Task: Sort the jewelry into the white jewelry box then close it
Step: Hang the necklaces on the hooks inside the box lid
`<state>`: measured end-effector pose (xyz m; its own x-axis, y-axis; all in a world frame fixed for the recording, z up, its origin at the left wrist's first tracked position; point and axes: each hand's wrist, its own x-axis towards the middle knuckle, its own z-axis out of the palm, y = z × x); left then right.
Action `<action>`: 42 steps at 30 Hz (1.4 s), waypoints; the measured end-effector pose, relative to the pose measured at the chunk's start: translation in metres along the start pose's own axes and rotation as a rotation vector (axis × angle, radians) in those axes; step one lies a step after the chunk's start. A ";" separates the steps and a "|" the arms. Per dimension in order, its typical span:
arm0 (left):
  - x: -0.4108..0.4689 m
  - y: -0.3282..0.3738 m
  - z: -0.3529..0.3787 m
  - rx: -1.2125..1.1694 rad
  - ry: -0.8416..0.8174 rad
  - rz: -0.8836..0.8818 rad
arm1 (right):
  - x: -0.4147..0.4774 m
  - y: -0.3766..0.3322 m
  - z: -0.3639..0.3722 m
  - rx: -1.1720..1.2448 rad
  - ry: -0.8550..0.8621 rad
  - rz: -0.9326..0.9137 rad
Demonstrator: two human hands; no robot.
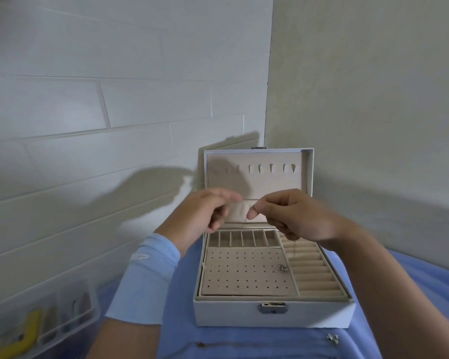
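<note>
Nearest, on the blue cloth (pixel 244 344), lie one star-shaped stud (pixel 332 337) and one thin chain (pixel 200 344). Behind them the white jewelry box (pixel 244 314) stands open, with one pinned earring (pixel 283 267) at the right edge of its perforated pad (pixel 244 274) and six small compartments (pixel 248 239) beyond. Above it are two hands: the left hand (pixel 202 211) is blurred with fingers curled, and the right hand (pixel 296 216) has thumb against forefinger. Whether either holds anything, I cannot tell.

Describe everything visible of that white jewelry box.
The white jewelry box stands open on the blue cloth, its lid upright, lined beige with a row of hooks. Inside: small compartments at the back, a perforated panel bearing one silvery piece, padded rolls on the right. A metal latch sits in front.
</note>
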<state>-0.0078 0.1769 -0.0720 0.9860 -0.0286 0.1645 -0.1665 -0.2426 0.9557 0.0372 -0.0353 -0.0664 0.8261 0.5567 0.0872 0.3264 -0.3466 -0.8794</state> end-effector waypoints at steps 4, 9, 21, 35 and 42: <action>-0.010 0.007 0.021 0.441 -0.144 -0.028 | -0.003 -0.009 0.011 -0.085 0.005 -0.039; -0.014 0.018 0.020 0.546 -0.116 0.007 | -0.009 -0.018 0.013 -0.102 0.019 -0.057; -0.006 0.001 0.003 0.344 0.000 0.039 | -0.007 0.004 -0.005 -0.074 0.019 -0.029; -0.014 0.012 -0.008 0.036 0.076 0.068 | -0.005 0.010 -0.004 -0.068 0.058 -0.027; -0.010 0.006 -0.010 -0.334 0.020 -0.059 | -0.005 0.020 -0.004 -0.068 0.047 0.028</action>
<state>-0.0187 0.1854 -0.0653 0.9941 -0.0039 0.1080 -0.1072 0.0878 0.9904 0.0413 -0.0479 -0.0823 0.8556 0.5105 0.0860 0.3316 -0.4128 -0.8483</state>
